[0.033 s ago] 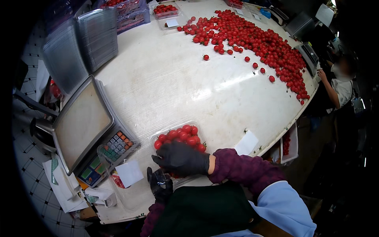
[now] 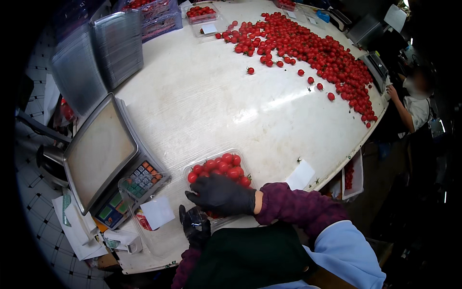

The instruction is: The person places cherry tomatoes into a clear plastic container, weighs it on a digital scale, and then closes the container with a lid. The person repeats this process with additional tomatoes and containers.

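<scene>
A clear plastic clamshell box (image 2: 243,159) full of red cherry tomatoes (image 2: 224,166) sits at the near edge of the table. My right hand (image 2: 224,195), in a black glove, lies palm down across the tomatoes. Its fingers point left and are not wrapped round any one tomato that I can see; the undersides of the fingers are hidden. My left hand (image 2: 196,226), also gloved in black, grips the near left corner of the box, with clear plastic over its fingers. The box's open lid (image 2: 144,243) spreads to the left, with a white label (image 2: 158,212) on it.
Left stands a weighing scale (image 2: 98,151), with stacked clear plastic boxes (image 2: 118,45) behind it. A large heap of cherry tomatoes (image 2: 308,50) covers the far right. White paper (image 2: 301,174) lies right of the box. A co-worker (image 2: 418,108) is beyond the table's right edge.
</scene>
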Tool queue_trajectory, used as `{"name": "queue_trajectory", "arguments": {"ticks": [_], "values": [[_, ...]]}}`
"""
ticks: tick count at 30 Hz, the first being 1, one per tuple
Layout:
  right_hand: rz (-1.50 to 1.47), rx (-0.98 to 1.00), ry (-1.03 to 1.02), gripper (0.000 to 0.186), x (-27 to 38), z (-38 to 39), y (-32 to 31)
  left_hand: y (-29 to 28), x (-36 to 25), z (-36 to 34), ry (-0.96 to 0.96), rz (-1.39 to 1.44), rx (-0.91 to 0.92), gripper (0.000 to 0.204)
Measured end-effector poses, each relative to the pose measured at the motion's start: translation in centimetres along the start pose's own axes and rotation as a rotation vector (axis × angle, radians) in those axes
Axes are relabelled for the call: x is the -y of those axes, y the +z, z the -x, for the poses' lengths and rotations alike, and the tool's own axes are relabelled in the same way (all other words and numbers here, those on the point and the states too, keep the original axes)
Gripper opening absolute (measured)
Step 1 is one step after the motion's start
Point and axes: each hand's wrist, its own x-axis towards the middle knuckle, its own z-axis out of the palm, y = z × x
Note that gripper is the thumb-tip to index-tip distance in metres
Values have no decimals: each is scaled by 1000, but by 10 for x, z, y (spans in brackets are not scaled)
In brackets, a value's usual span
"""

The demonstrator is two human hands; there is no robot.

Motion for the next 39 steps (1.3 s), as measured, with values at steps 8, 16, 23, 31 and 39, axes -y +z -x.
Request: {"name": "queue_trajectory", "arguments": {"ticks": [8, 16, 23, 31, 39], "values": [[-118, -251, 118, 35, -95, -21, -61, 0, 0, 10, -141, 131, -34, 85], [462, -143, 1002, 24, -354, 13, -63, 8, -10, 10, -141, 168, -122, 93], [-312, -239, 985, 24, -228, 9, -47, -3, -7, 20, -132, -56, -28, 89], [-867, -276, 694, 20, -79, 35, -70, 6, -8, 1, -144, -38, -23, 85], [-1510, -613, 898, 22, -144, 46, -96, 8, -7, 8, -234, 116, -97, 88]]}}
